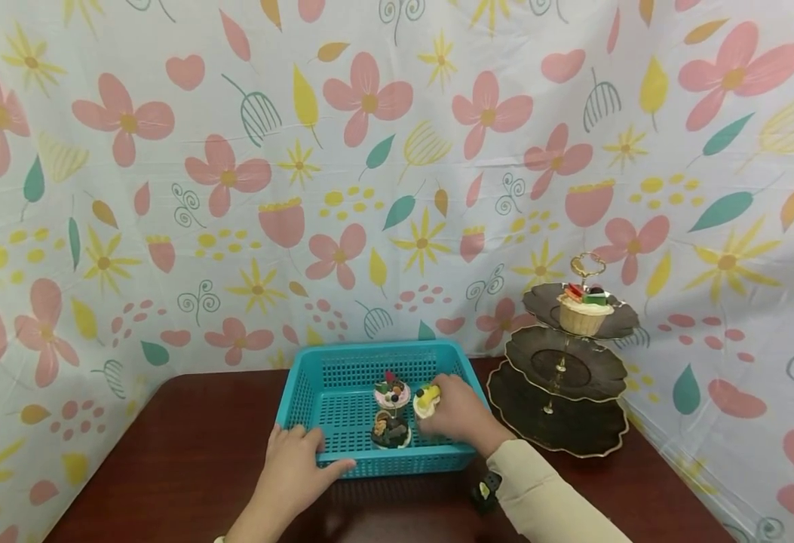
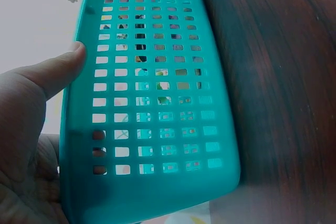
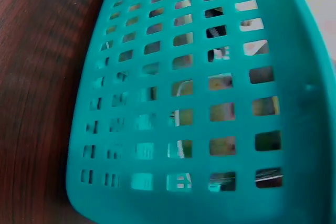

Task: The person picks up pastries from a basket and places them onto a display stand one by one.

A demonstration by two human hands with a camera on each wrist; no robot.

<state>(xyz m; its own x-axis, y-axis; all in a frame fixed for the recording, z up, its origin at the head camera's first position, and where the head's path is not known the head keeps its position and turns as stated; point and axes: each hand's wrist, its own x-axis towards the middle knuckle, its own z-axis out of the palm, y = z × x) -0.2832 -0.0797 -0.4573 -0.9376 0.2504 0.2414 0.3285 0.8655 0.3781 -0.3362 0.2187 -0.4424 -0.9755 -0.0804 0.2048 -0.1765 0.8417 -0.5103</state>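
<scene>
A teal perforated basket [image 1: 342,377] sits on the dark wooden table [image 1: 186,452]. Inside it are a pink-cased cupcake [image 1: 391,392], a dark chocolate cupcake [image 1: 390,431] and a yellow-topped cupcake [image 1: 427,400]. My right hand [image 1: 454,415] reaches into the basket and grips the yellow-topped cupcake. My left hand [image 1: 295,467] holds the basket's front left rim, fingers over the edge and thumb along the outer wall [image 2: 58,74]. Both wrist views show mostly the basket wall [image 3: 210,103]. A three-tier dark cake stand [image 1: 562,377] stands right of the basket, with one cupcake [image 1: 583,309] on its top tier.
A floral cloth backdrop [image 1: 369,151] hangs behind and around the table. A small black device [image 1: 486,489] is strapped at my right wrist. The stand's lower two tiers hold nothing. Bare table lies left of the basket.
</scene>
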